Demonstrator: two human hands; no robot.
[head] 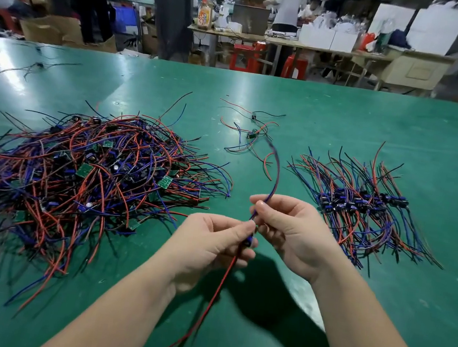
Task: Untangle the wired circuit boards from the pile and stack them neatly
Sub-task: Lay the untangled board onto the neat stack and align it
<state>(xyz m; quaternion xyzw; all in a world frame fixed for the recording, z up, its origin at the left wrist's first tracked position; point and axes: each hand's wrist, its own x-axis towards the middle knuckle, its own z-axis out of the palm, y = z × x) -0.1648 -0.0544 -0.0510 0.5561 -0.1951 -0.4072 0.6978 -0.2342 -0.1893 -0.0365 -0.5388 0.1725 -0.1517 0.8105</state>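
Between the pile (84, 170) and the stack (364, 207), the left hand (212, 244) pinches a small board (247, 240); the right hand (289, 235) pinches its blue wire (276, 177) just above. The board looks light and its wires limp and snag-prone, so gripping the board itself seems safest.

Readable text: none anywhere in view.
Bottle (205, 14) label: orange and yellow print, too blurred to make out.
Boards (84, 170) in the pile: pale marks on the green faces, too small to read.
Boxes (327, 38) at the back: white sides, any print too blurred to tell.
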